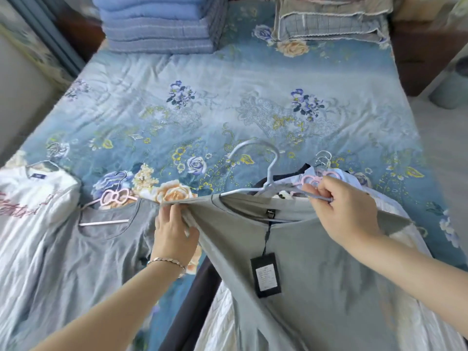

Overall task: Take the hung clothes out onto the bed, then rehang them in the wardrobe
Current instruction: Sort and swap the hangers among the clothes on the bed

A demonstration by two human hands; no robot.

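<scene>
A grey t-shirt with a black price tag hangs on a pale blue hanger over the near edge of the bed. My left hand pinches the shirt's left shoulder. My right hand grips the hanger's right arm. Under this shirt lies a pile of white and dark clothes with a pink bow hanger. To the left lie another grey shirt on a pink bow hanger and a white printed shirt.
The bed has a blue floral cover. Folded blue quilts and grey pillows are stacked at the headboard. A bin stands on the floor at the right, beside a dark nightstand.
</scene>
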